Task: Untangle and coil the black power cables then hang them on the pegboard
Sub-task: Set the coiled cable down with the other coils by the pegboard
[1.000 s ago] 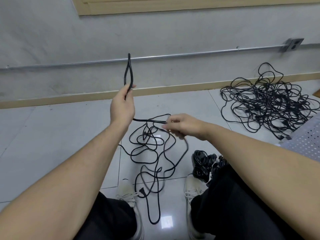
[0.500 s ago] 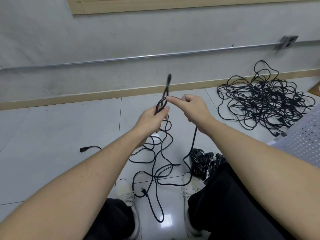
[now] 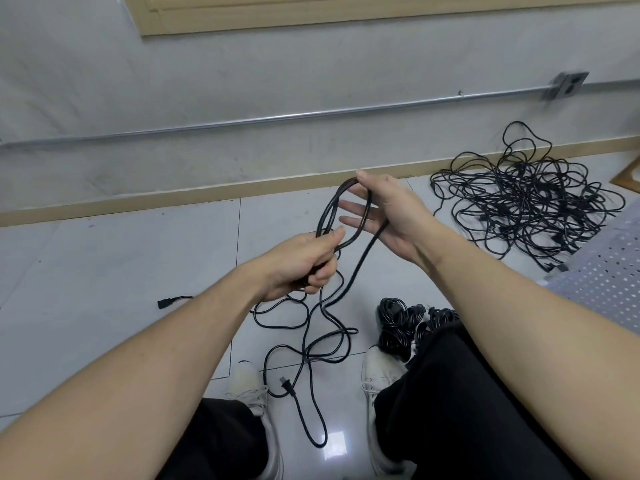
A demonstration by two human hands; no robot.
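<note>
My left hand (image 3: pixel 304 261) grips a black power cable (image 3: pixel 356 268) in its fist, with loops rising from it. The loops run over my right hand (image 3: pixel 388 216), whose fingers are straight and spread, thumb hooked over the top of the loop. The rest of this cable hangs down and sprawls on the floor tiles between my shoes, its plug (image 3: pixel 287 386) near my left shoe and its socket end (image 3: pixel 164 303) off to the left. A large tangle of black cables (image 3: pixel 526 202) lies by the wall at the right. Coiled cables (image 3: pixel 401 323) sit by my right knee.
A white perforated pegboard (image 3: pixel 602 271) lies at the right edge. A metal conduit (image 3: pixel 277 117) runs along the wall to an outlet box (image 3: pixel 564 84). A wooden skirting (image 3: pixel 138 202) borders the grey floor. My white shoes (image 3: pixel 249 389) and dark trousers fill the bottom.
My left hand has come down and to the right with the cable. My right hand rose from the floor loops, opened, and now has a cable loop laid over its fingers.
</note>
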